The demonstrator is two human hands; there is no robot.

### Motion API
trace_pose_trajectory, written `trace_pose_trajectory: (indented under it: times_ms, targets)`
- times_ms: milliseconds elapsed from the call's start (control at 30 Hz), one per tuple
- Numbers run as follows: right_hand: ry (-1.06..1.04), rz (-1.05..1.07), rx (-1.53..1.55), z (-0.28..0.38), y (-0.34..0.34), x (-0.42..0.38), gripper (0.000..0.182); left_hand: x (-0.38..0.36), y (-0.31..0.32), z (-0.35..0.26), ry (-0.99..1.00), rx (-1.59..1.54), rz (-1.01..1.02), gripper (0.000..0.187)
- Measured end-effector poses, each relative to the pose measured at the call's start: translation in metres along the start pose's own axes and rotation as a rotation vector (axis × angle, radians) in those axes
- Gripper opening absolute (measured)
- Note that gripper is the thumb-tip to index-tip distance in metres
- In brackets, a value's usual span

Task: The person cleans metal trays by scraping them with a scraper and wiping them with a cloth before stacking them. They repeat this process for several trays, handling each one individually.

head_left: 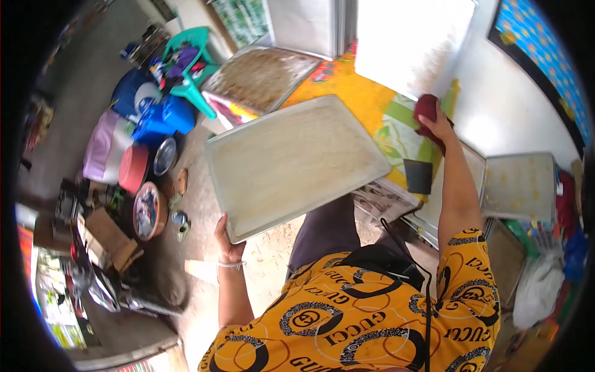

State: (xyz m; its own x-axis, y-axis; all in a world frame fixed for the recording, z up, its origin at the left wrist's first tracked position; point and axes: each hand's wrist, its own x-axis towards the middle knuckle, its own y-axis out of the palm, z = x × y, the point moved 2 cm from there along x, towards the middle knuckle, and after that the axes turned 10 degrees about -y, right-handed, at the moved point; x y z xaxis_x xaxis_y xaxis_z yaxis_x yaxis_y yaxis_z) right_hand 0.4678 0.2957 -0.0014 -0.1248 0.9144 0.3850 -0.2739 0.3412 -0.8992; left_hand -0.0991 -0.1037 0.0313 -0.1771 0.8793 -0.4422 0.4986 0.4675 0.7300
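While your left hand [231,247] grips a rimmed, pale grey rectangular tray [297,164] mid-frame by one corner (grey floor [195,208] borders its left edge), your right hand [441,125] clutches a crumpled maroon cloth [425,105], upper right.

Bright wide-angle view, blown out near the top, black around the rim.
Daylight shows at the window with green foliage behind it [240,22] and the bright opening at lower left [59,316]; the white rectangular panel [412,43] is overexposed, glare pools on the smooth white wall [496,121], the pale beige rectangular tray [294,164] is softly lit, the grey-brown floor [167,266] dims leftward, and fisheye curvature bends the blurred edges.
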Motion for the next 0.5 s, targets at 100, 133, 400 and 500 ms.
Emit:
trace_pose_trajectory:
  times_ms: [100,133,400,500]
  targets:
    - [0.091,0.201,-0.03,0.024,-0.009,-0.007,0.085,0.005,0.007,0.013,-0.031,0.08,-0.049,0.04]
    - [0.153,0.232,-0.03,0.029,-0.013,-0.004,0.083,0.004,0.011,0.018,-0.041,0.106,-0.094,0.042]
    - [0.251,-0.042,0.629,0.12,-0.056,0.015,0.061,0.022,-0.004,0.041,-0.118,0.213,-0.116,0.042]
    - [0.169,0.015,0.556,0.175,-0.064,0.02,0.062,0.024,0.0,0.052,-0.021,0.368,-0.055,0.045]
